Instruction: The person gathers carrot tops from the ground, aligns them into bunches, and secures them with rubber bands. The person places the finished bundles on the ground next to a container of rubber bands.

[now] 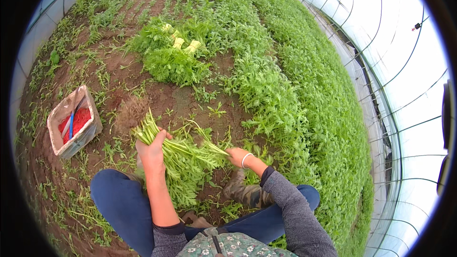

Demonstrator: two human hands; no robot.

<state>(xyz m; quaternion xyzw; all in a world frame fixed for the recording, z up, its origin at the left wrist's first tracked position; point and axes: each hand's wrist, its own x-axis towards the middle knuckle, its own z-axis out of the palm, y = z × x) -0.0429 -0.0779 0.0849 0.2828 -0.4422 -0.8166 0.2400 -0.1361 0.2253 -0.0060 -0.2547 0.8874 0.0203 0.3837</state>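
Observation:
My left hand (152, 148) is closed around a thick bunch of leafy greens (185, 157), which look like garland chrysanthemum. Its pale stem ends and a brown tangle of roots (132, 114) point up and left, while the leaves spread down and right between my knees. My right hand (236, 157), with a white band at the wrist, pinches a few thin stems (214, 148) to the right of the bunch. The far ends of those stems reach toward the bunch, and I cannot tell whether they are separate from it.
At left on the soil stands a worn square container (76, 139) with red ties (80, 119) and a blue-handled tool (71, 125). Tied bundles of greens (175, 60) lie ahead. Dense growing greens (307, 107) fill the right side, up to the plastic greenhouse wall (385, 89).

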